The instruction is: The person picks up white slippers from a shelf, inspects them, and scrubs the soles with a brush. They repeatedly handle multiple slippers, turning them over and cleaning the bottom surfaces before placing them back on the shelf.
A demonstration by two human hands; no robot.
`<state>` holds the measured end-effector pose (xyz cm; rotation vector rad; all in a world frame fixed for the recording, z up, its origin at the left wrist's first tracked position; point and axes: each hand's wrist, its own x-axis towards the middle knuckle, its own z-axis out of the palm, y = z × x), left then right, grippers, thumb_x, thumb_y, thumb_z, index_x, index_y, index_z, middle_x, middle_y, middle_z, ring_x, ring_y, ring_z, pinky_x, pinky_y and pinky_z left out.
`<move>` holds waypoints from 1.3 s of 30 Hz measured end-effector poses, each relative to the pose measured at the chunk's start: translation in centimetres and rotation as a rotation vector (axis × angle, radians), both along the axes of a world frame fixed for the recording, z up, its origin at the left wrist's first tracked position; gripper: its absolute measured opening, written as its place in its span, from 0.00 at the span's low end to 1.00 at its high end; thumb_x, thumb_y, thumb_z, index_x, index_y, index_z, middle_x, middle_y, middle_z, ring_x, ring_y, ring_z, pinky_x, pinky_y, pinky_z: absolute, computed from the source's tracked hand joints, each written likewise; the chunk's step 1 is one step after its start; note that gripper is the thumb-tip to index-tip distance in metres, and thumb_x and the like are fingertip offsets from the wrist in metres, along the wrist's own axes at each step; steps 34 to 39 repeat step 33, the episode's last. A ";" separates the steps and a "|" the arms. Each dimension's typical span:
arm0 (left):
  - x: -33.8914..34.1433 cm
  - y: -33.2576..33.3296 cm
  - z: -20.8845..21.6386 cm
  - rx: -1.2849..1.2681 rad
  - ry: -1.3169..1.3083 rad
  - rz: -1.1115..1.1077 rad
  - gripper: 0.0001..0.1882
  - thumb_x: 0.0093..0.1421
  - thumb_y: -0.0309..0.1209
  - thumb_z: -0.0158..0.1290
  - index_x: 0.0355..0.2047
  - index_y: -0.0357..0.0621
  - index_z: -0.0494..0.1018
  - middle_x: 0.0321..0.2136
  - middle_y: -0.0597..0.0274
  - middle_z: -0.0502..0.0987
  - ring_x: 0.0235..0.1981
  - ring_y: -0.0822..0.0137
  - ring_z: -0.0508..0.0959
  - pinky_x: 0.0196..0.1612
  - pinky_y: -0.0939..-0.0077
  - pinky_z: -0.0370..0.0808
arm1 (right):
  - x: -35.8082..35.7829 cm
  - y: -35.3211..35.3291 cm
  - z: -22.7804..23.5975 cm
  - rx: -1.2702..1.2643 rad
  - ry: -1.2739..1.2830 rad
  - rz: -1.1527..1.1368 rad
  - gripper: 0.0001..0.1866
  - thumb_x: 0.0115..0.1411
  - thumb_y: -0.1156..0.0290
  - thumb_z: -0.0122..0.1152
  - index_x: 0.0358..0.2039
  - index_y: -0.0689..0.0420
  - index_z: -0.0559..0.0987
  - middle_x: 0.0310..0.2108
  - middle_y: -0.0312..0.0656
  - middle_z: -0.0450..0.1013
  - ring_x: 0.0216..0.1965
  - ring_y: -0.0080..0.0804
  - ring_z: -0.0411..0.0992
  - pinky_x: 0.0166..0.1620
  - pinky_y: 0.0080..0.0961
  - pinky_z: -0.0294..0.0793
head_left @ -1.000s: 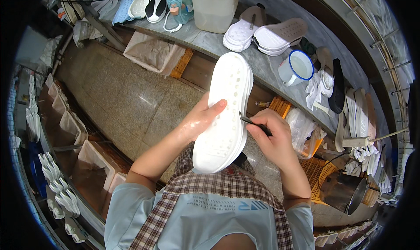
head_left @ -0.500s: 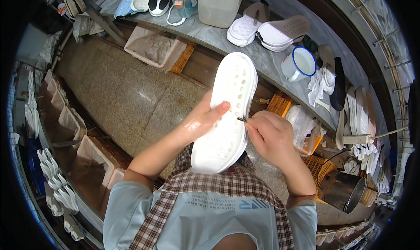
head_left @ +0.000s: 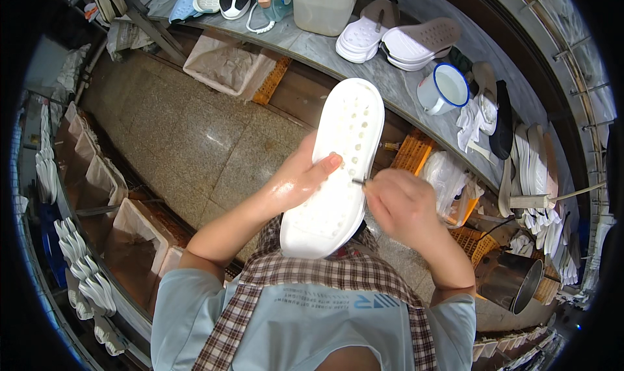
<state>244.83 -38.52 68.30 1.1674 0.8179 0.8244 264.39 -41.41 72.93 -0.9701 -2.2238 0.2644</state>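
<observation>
A white shoe sole [head_left: 344,205] with rows of small round holes is held lengthwise before my body, its dotted face toward me. My left hand [head_left: 305,176] grips it from the left, the thumb lying across the face and the other fingers hidden behind. At the right edge, my right hand [head_left: 401,202] is closed around a thin dark tool [head_left: 359,182], whose tip reaches over the rim near the holes. Most of that tool is hidden in my fist, so its exact kind cannot be told.
Along the marble-like bench [head_left: 318,49] stand stacked soles [head_left: 419,43], an enamel mug [head_left: 443,89] and a cloudy plastic container [head_left: 325,6]. Lined bins [head_left: 227,65] sit below. Right of me are yellow crates [head_left: 469,242] and a metal bucket [head_left: 510,280]; racks of white pieces [head_left: 84,267] stand left.
The sole has shifted and turned very slightly in my left hand's grip. My right hand has turned a little, and the dark tool now lies flatter at the sole's edge.
</observation>
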 end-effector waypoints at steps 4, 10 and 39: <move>0.1 -0.4 0.1 -0.022 0.042 0.017 0.25 0.63 0.34 0.45 0.54 0.29 0.55 0.46 0.52 0.68 0.47 0.67 0.68 0.51 0.73 0.66 | 0.1 -0.3 0.1 -0.006 0.004 -0.013 0.08 0.43 0.79 0.61 0.26 0.58 0.73 0.24 0.40 0.69 0.24 0.37 0.71 0.24 0.28 0.70; 0.1 -0.5 0.1 0.006 0.061 0.001 0.25 0.63 0.33 0.45 0.54 0.29 0.55 0.47 0.51 0.68 0.48 0.67 0.68 0.51 0.73 0.66 | 0.2 -1.1 -0.2 -0.041 0.048 0.010 0.08 0.43 0.79 0.61 0.27 0.60 0.73 0.23 0.42 0.68 0.24 0.39 0.70 0.24 0.29 0.70; -0.1 -0.4 -0.2 0.077 0.148 -0.029 0.29 0.62 0.35 0.46 0.57 0.29 0.52 0.49 0.46 0.66 0.50 0.61 0.68 0.53 0.70 0.65 | 0.7 -0.8 -1.0 -0.040 0.023 0.006 0.10 0.44 0.78 0.63 0.29 0.60 0.75 0.26 0.41 0.70 0.27 0.39 0.72 0.27 0.27 0.72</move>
